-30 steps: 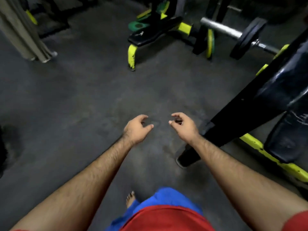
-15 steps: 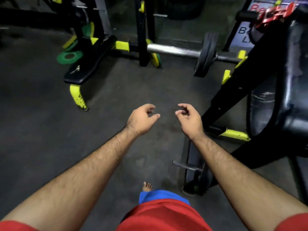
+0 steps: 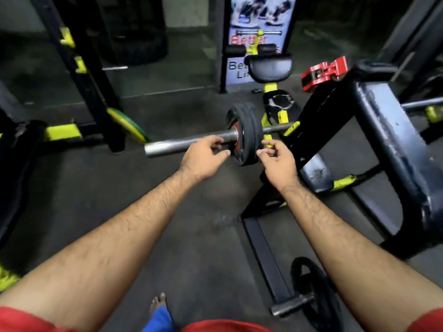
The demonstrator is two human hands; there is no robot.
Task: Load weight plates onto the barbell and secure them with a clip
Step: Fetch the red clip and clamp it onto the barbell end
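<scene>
Your left hand (image 3: 203, 156) and right hand (image 3: 278, 161) reach toward the barbell (image 3: 187, 143), both loosely curled and holding nothing. Black plates (image 3: 249, 133) already sit on its sleeve, between your hands. A red clip (image 3: 323, 73) rests on the black rack (image 3: 374, 130). The poster (image 3: 259, 39) behind reads "Better" in red; the rest is blurred.

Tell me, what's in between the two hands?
In the head view, the black weight plates on the barbell sit between the left hand and the right hand. Both hands are empty, fingers loosely curled.
</scene>
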